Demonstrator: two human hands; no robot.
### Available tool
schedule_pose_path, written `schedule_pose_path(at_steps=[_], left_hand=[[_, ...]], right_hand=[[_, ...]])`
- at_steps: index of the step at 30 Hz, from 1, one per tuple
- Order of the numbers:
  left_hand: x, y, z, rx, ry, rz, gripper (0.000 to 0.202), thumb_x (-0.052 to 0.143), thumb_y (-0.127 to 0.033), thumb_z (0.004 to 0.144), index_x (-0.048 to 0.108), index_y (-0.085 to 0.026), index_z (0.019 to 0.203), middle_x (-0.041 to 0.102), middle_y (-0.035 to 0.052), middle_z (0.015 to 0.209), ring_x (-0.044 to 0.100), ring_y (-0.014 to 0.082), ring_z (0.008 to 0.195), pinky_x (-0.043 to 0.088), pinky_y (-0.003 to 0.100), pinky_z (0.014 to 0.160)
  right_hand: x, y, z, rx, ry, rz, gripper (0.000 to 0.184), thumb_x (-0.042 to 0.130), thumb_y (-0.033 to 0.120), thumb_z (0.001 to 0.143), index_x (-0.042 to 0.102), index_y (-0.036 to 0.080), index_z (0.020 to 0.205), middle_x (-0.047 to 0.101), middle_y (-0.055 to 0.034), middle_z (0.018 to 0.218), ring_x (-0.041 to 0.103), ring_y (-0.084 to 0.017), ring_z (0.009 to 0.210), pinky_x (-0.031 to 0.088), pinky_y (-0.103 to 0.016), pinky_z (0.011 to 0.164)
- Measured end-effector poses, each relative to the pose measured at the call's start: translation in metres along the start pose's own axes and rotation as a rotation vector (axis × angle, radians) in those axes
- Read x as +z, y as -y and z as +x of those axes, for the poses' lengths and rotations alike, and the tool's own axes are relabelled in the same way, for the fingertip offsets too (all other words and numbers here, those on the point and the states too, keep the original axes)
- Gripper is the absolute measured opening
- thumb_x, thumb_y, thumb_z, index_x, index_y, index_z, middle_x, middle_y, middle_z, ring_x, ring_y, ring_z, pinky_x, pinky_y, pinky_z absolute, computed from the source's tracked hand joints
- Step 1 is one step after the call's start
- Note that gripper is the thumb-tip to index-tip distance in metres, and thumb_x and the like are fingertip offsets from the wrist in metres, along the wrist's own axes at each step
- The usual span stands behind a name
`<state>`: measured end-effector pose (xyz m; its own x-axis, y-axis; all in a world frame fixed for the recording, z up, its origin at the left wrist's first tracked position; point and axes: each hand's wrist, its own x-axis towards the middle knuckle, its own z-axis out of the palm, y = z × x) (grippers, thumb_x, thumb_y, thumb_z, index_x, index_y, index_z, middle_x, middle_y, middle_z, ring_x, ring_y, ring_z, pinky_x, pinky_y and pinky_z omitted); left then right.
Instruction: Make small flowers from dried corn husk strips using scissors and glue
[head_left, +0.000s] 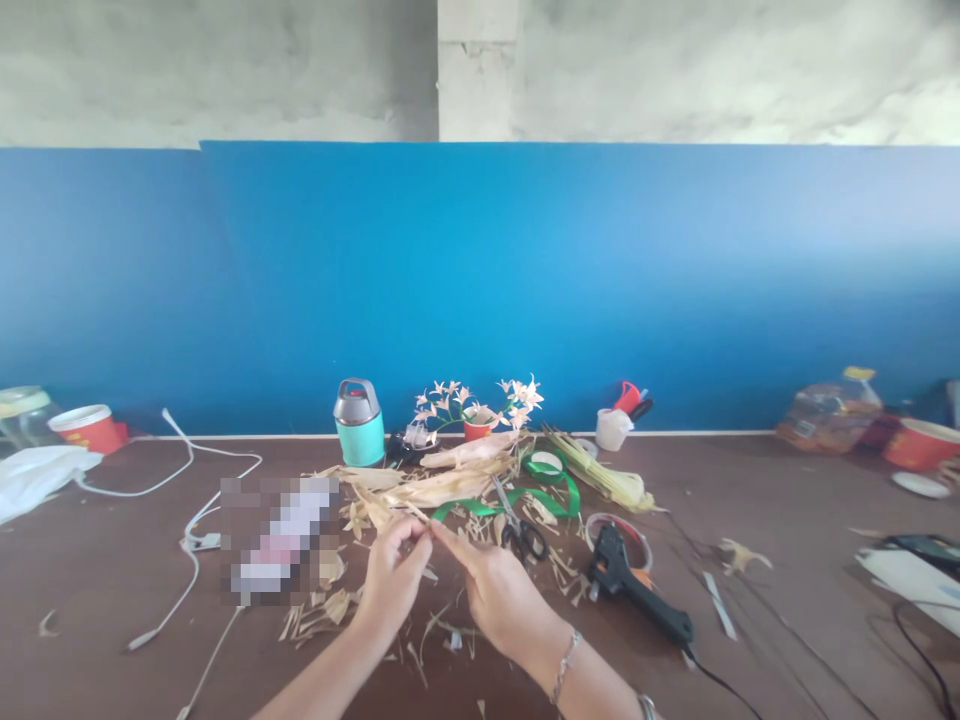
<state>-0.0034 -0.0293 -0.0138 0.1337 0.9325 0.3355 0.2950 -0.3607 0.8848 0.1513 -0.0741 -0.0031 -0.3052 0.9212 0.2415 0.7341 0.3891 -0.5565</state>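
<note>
Husk (454,490) in pale, dry sheets lies across the middle of the table (112,560) in the head view, just beyond both hands. The left hand (397,565) has its fingers bent, with thumb and forefinger pinching what appears to be a thin strip (412,513); the small, soft detail at the fingertips leaves its exact shape uncertain. The right hand (499,590) extends its forefinger to the same spot, its tip close to the left thumb. Its other fingers curl under; whether they grip anything cannot be told.

Status, as judged from the layout: the pale flowers (525,392) on green stems at the red pot (478,430), at the rear, look complete. One loose flower (358,518), left of the sheets, looks shaped but unmounted. The strip between the hands looks unfinished, and a good stock of husk remains unworked.

Tools: scissors (534,541) rest just beyond the right hand, beside green ribbon (574,495). The glue gun (637,590) lies to the right, near a tape roll (646,548), not in use. Scraps (322,610) litter the surface around both hands.
</note>
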Motion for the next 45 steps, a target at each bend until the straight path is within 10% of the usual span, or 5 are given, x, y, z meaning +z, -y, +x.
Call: schedule_pose_path(at_steps=[37, 45], left_hand=[[0.002, 0.003, 0.001, 0.123, -0.024, 0.140, 0.020, 0.047, -0.020, 0.073, 0.047, -0.019, 0.053, 0.048, -0.0012, 0.060, 0.049, 0.0149, 0.061, 0.040, 0.024, 0.058], [-0.005, -0.007, 0.002, 0.137, -0.059, 0.154, 0.023, 0.050, -0.030, 0.078, 0.054, -0.020, 0.058, 0.055, 0.0006, 0.063, 0.053, 0.0162, 0.063, 0.042, 0.025, 0.059]], right_hand=[[0.005, 0.019, 0.002, 0.128, 0.133, -0.577, 0.081, 0.037, -0.004, 0.069, 0.017, 0.028, 0.140, 0.065, -0.0108, 0.097, 0.067, -0.021, 0.066, 0.045, -0.023, 0.053], [0.002, -0.006, 0.006, 0.253, -0.013, -0.112, 0.070, 0.036, -0.001, 0.075, 0.025, 0.024, 0.138, 0.066, -0.0095, 0.093, 0.064, -0.018, 0.078, 0.046, -0.025, 0.067]])
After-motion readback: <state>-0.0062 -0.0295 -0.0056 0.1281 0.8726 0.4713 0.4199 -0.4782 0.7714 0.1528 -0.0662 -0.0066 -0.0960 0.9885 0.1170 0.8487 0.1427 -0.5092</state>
